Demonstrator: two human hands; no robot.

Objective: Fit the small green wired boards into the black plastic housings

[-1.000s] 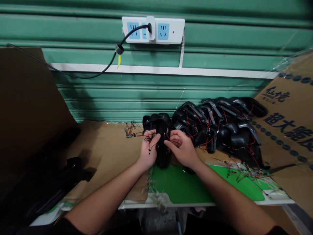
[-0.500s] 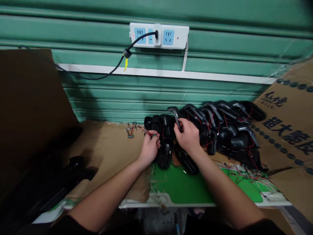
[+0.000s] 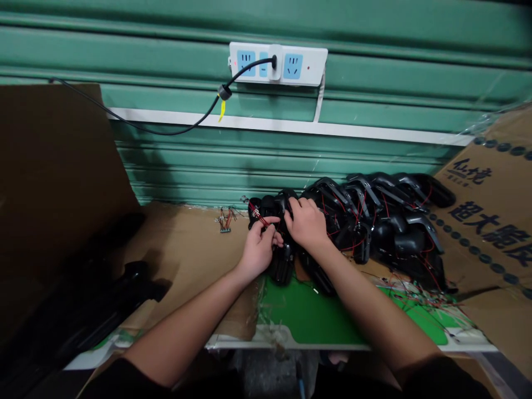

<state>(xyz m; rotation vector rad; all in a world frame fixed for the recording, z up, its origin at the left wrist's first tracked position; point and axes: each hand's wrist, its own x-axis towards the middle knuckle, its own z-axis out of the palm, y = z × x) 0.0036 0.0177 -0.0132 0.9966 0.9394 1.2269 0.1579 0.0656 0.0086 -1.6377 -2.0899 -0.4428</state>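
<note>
My left hand (image 3: pixel 260 247) pinches a small wired part with red leads (image 3: pixel 258 215) between thumb and fingers. It sits just above a black moulded plastic housing (image 3: pixel 281 265). My right hand (image 3: pixel 305 224) lies close by, its fingers wrapped over another black housing (image 3: pixel 282 206) at the left end of a long heap of similar black housings with red wires (image 3: pixel 386 221). Part of that housing is hidden under my fingers. Several tiny circuit boards with wires (image 3: pixel 225 221) lie on the cardboard left of my hands.
A green cutting mat (image 3: pixel 307 313) with tangled loose wires (image 3: pixel 419 296) lies under my forearms. Brown cardboard (image 3: pixel 187 249) covers the bench left of it. A black object (image 3: pixel 133 282) lies at the left. Behind stands a green shutter (image 3: pixel 270 155) bearing a power strip (image 3: pixel 278 64).
My right hand has moved left and down from the curved black piece to the housing beside my left hand. My left hand has risen slightly, and the view has shifted a little.
</note>
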